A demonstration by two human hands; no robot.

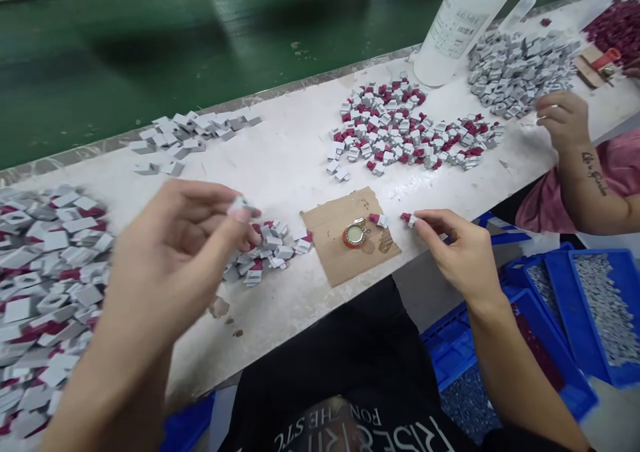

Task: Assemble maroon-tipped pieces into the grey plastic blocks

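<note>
Between the thumb and fingers of my left hand [185,239] is a light grey plastic part [242,203], held above a small pile of grey and maroon parts [273,244]. My right hand [457,249] pinches a small grey-and-maroon piece [409,219] at the table's front edge. Between the hands lies a piece of brown cardboard [333,255]. A small round container with an orange-red base [354,234] rests on it, with wet stains around. One more grey-and-maroon piece [379,220] lies at the cardboard's right edge.
Heaps of parts lie at the left [55,239], back left [193,132] and back centre [395,129]. A white bottle [450,32] stands beside a grey heap [525,69]. Another person's hand [565,119] is at the right. Blue bins [575,305] sit below the table.
</note>
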